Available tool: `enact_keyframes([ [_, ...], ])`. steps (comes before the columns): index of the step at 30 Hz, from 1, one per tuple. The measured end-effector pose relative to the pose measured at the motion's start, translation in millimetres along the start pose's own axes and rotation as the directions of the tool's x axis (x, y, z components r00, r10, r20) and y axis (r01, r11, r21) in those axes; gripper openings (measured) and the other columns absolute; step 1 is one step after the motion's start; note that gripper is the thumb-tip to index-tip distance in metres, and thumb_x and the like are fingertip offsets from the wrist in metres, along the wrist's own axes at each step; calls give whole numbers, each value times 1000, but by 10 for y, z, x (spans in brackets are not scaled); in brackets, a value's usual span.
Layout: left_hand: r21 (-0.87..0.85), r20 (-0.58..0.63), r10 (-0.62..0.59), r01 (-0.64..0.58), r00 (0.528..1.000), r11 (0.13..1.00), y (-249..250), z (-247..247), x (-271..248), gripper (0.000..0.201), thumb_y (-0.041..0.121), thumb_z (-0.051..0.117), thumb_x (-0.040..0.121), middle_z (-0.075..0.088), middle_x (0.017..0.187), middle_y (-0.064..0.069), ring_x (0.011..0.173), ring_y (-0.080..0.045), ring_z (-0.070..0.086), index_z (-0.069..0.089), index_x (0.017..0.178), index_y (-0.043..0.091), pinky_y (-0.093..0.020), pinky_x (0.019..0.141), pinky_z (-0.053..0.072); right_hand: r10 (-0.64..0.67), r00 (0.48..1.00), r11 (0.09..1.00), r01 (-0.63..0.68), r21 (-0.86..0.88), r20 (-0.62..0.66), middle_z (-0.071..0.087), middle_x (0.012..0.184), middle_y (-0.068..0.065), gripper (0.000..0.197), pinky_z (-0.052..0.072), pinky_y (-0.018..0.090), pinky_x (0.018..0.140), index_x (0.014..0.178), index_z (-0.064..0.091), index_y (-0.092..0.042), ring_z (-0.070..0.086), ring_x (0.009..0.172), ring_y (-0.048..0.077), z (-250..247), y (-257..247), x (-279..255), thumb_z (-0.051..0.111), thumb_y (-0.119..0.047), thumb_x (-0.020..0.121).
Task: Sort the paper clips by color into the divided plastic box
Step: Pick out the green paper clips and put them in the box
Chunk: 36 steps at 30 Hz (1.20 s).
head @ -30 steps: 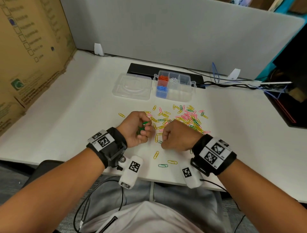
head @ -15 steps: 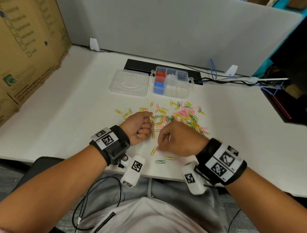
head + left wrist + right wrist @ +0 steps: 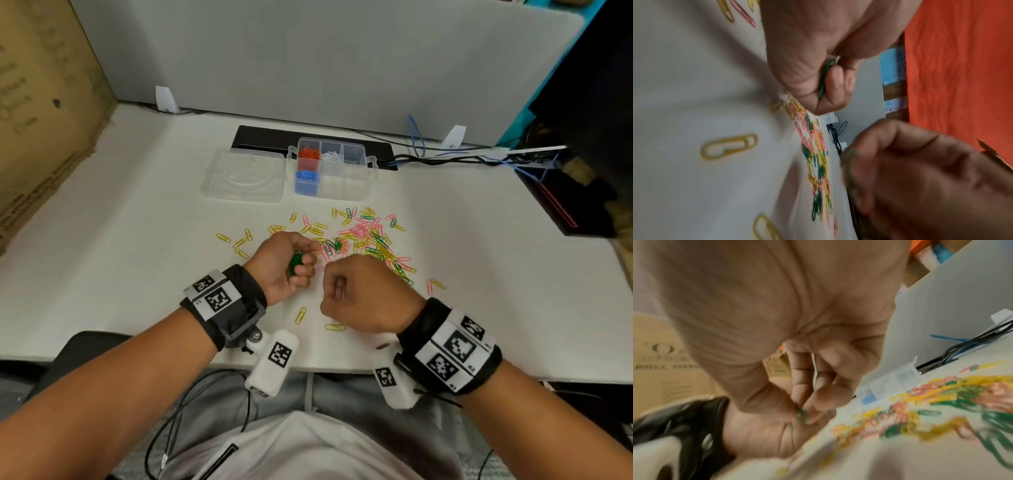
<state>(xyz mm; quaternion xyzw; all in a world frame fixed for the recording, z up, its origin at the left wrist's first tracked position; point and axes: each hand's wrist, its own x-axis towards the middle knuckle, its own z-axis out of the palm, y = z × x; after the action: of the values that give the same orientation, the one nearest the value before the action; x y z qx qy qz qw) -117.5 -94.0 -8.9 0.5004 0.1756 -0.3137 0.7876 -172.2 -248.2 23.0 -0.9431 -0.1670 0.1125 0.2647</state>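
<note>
The clear divided box (image 3: pixel 356 186) stands at the back of the white desk, with orange clips (image 3: pixel 308 153), white clips (image 3: pixel 331 156) and blue clips (image 3: pixel 306 177) in separate compartments. A loose pile of yellow, pink and green paper clips (image 3: pixel 364 236) lies in front of it. My left hand (image 3: pixel 301 265) is curled round a bunch of green clips (image 3: pixel 295 262), which also show in the left wrist view as green clips (image 3: pixel 826 78). My right hand (image 3: pixel 330 298) hovers just right of it, and its fingertips pinch one green clip (image 3: pixel 802 413).
The box's clear lid (image 3: pixel 243 174) lies flat to the left of the box. Two yellow clips (image 3: pixel 300 315) lie near the desk's front edge. A cardboard box (image 3: pixel 41 113) stands at the left, cables (image 3: pixel 445 157) run along the back right, and a grey partition (image 3: pixel 325 58) closes the back.
My right hand reached to the front edge, took the green clip that lay there, and came up toward my left hand. My left hand kept its green clips and barely moved.
</note>
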Motion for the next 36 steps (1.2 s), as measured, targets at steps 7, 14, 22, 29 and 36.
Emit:
enact_keyframes([
  [7,95,67,-85,79,994,992,-122,184,94,31,36,45,98,52,66,-4,44,-13,48,58,84,12,-15,31,28,35,973,953,36,302,-226,68,72,-6,8,42,10,58,77,75,-16,56,57,-4,-271,230,279,73,-11,83],
  [14,86,23,26,-28,999,996,28,185,173,24,21,37,105,32,53,5,38,-5,27,57,100,10,-15,32,19,118,992,991,-114,71,-52,66,68,-11,12,54,28,69,75,78,-16,59,65,7,-267,604,450,68,-10,79],
  [22,242,3,80,-78,997,967,-22,184,191,18,10,38,102,43,55,1,42,-9,32,56,105,10,-17,35,21,162,979,966,-133,-220,122,71,81,-1,6,56,30,69,80,73,-17,66,77,18,-170,487,511,68,-17,79],
  [29,286,-32,31,-21,999,958,-39,140,221,23,25,45,101,38,57,3,41,-8,30,56,85,13,-17,33,20,155,986,977,-145,-155,53,70,77,8,13,55,35,67,77,70,-8,63,68,19,-250,551,532,69,-21,78],
  [36,147,-24,-47,50,999,988,-66,218,188,35,35,48,99,57,59,-4,46,-13,53,61,83,7,-15,34,31,46,996,983,-32,180,-72,67,77,-4,4,49,18,65,76,72,-13,58,67,2,-407,503,409,73,-11,80],
])
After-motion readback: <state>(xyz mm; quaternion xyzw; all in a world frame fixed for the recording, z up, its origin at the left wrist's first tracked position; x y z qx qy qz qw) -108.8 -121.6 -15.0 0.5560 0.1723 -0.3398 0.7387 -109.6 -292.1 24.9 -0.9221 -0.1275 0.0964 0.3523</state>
